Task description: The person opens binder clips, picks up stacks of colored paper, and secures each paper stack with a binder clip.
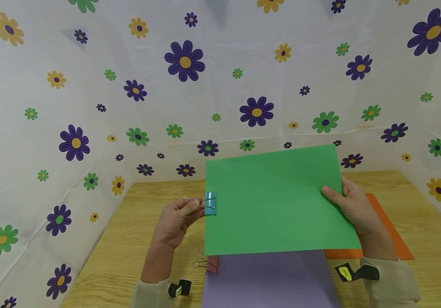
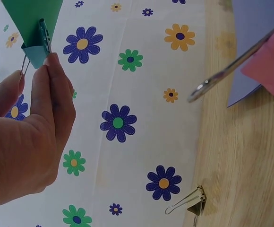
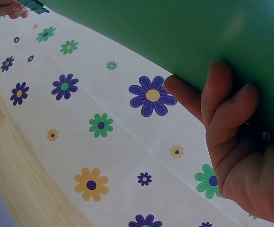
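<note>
A green sheet of paper (image 1: 274, 201) is held up in front of me, with a blue binder clip (image 1: 210, 208) on its left edge. My left hand (image 1: 174, 220) pinches the wire handles of this clip between thumb and fingers; in the left wrist view the clip's jaws straddle the sheet's edge. At the sheet's right edge my right hand (image 1: 356, 209) grips it, thumb on the front face and fingers (image 3: 219, 87) behind. Below the green sheet lies a purple sheet (image 1: 274, 282), partly covered by it in the head view, with a pink binder clip (image 1: 213, 265) on its left edge.
An orange sheet (image 1: 391, 231) lies on the wooden table (image 1: 112, 256) at the right, partly behind my right arm. A gold binder clip (image 2: 197, 202) sits toward the back left. A white flower-print sheet (image 1: 220, 90) walls the table's back and sides.
</note>
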Demonstrator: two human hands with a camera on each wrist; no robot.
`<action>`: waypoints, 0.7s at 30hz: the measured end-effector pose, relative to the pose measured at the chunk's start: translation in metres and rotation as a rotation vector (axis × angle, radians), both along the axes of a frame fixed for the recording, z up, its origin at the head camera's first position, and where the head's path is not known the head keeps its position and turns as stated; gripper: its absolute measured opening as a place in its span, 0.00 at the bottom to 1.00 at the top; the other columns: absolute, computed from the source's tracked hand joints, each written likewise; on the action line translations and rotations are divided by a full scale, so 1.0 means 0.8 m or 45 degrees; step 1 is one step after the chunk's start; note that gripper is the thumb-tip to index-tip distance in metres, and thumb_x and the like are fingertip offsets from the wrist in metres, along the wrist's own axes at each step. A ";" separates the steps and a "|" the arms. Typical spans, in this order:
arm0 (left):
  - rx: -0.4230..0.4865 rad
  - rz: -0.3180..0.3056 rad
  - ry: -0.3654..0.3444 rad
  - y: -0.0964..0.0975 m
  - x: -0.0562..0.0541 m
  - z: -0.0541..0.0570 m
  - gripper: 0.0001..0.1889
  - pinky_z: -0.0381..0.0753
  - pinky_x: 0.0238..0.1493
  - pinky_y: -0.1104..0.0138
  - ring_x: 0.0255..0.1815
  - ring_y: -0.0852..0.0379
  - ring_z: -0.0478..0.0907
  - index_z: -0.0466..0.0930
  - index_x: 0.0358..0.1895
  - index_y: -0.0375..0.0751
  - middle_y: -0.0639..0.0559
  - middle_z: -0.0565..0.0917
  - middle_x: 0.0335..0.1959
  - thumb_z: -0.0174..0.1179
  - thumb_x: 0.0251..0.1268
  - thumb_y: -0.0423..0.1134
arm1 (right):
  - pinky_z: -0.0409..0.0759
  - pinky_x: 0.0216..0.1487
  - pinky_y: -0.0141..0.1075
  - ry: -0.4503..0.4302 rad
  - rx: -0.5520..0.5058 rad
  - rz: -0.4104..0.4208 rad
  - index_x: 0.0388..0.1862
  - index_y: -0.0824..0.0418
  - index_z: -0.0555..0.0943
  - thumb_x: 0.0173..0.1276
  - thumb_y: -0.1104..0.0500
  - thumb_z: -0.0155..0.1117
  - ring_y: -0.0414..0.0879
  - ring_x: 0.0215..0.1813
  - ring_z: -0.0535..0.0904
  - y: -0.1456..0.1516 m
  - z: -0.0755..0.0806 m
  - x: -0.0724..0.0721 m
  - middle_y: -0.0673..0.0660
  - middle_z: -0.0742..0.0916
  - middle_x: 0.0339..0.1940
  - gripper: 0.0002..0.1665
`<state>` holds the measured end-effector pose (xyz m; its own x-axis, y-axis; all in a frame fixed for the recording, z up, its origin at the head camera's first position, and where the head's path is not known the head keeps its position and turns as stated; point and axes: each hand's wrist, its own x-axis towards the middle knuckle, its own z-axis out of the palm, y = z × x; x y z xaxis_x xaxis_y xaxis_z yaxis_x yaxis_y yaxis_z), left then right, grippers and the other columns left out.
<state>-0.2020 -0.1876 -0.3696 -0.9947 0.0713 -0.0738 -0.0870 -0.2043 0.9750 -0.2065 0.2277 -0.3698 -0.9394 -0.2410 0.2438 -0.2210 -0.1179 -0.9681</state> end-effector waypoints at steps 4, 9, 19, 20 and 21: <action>0.006 0.007 -0.006 0.001 0.000 0.000 0.19 0.83 0.50 0.70 0.39 0.61 0.86 0.69 0.60 0.15 0.50 0.85 0.40 0.52 0.75 0.29 | 0.86 0.31 0.38 -0.008 -0.003 -0.009 0.60 0.53 0.68 0.79 0.63 0.52 0.44 0.33 0.88 0.000 0.000 0.000 0.48 0.89 0.38 0.15; 0.019 0.027 -0.019 0.001 -0.001 -0.002 0.18 0.83 0.49 0.70 0.39 0.60 0.87 0.72 0.59 0.16 0.50 0.86 0.39 0.53 0.74 0.29 | 0.86 0.32 0.38 -0.015 -0.024 -0.001 0.59 0.53 0.69 0.78 0.63 0.52 0.43 0.33 0.89 -0.001 0.001 0.001 0.48 0.89 0.39 0.14; 0.015 -0.019 -0.008 0.001 -0.002 -0.002 0.18 0.83 0.50 0.70 0.41 0.61 0.85 0.71 0.59 0.15 0.50 0.84 0.41 0.52 0.75 0.29 | 0.86 0.32 0.38 -0.019 -0.020 0.011 0.60 0.53 0.68 0.79 0.63 0.52 0.44 0.34 0.88 0.001 0.000 0.000 0.48 0.89 0.39 0.15; 0.015 -0.021 -0.009 0.001 -0.002 -0.002 0.18 0.83 0.50 0.70 0.41 0.61 0.85 0.70 0.59 0.15 0.50 0.84 0.41 0.52 0.75 0.29 | 0.86 0.32 0.38 -0.016 -0.023 0.013 0.60 0.53 0.68 0.78 0.64 0.52 0.44 0.34 0.88 0.001 0.000 0.000 0.48 0.89 0.39 0.15; 0.013 -0.022 -0.009 0.001 -0.002 -0.002 0.19 0.83 0.50 0.70 0.41 0.61 0.85 0.70 0.60 0.15 0.50 0.84 0.41 0.52 0.75 0.29 | 0.86 0.32 0.38 -0.012 -0.028 0.017 0.60 0.53 0.68 0.78 0.64 0.52 0.44 0.34 0.88 0.002 0.000 0.000 0.48 0.89 0.39 0.15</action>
<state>-0.2036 -0.1866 -0.3712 -0.9928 0.0894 -0.0800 -0.0975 -0.2126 0.9723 -0.2062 0.2289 -0.3697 -0.9384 -0.2483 0.2402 -0.2101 -0.1417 -0.9674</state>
